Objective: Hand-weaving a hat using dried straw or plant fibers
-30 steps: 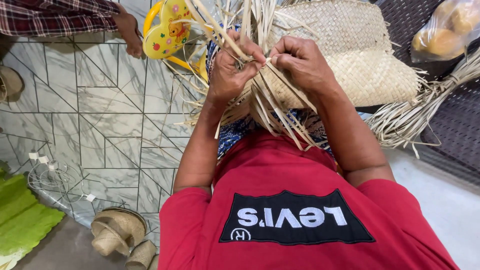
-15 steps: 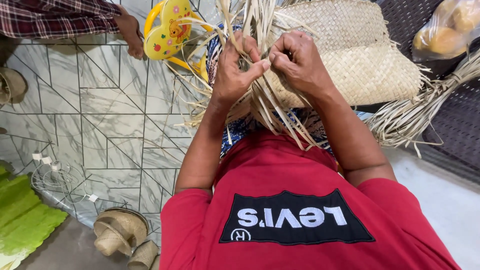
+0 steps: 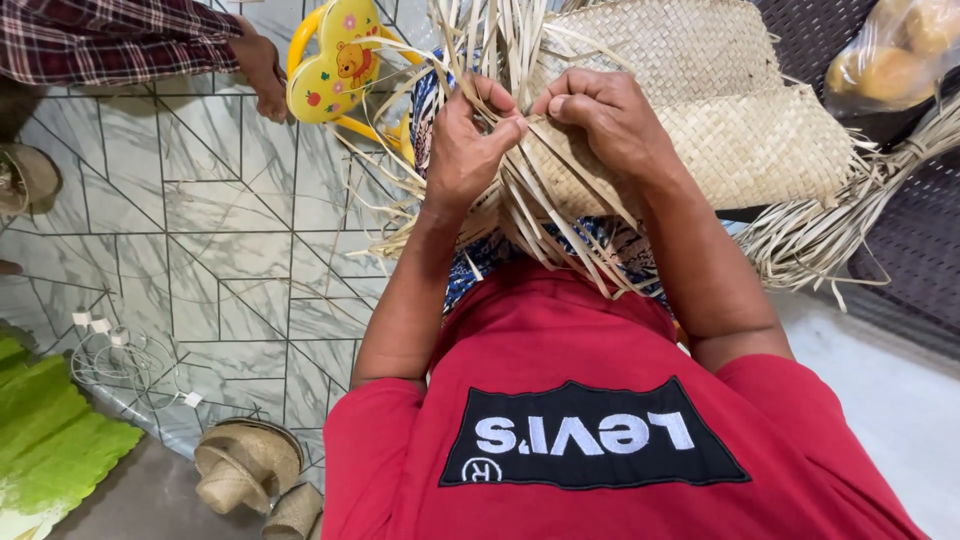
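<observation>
My left hand [image 3: 468,150] and my right hand [image 3: 606,118] meet over a half-woven piece of pale dried leaf strips [image 3: 540,205] held in my lap. Both hands pinch loose strips between thumb and fingers, the fingertips almost touching each other. Long unwoven strips [image 3: 490,40] fan up and away from the hands, and others hang down toward my red shirt. A finished woven mat panel [image 3: 740,120] lies just beyond my right hand.
A bundle of loose strips [image 3: 840,220] lies at the right on a dark mat. A yellow plastic child's seat [image 3: 335,60] stands on the tiled floor, beside another person's hand [image 3: 262,72] in a plaid sleeve. Small woven hats [image 3: 245,465] and a green mat [image 3: 50,440] lie lower left. A plastic bag [image 3: 895,50] is top right.
My hands have shifted slightly upward and closer together on the strips. The other person's hand stays near the yellow seat.
</observation>
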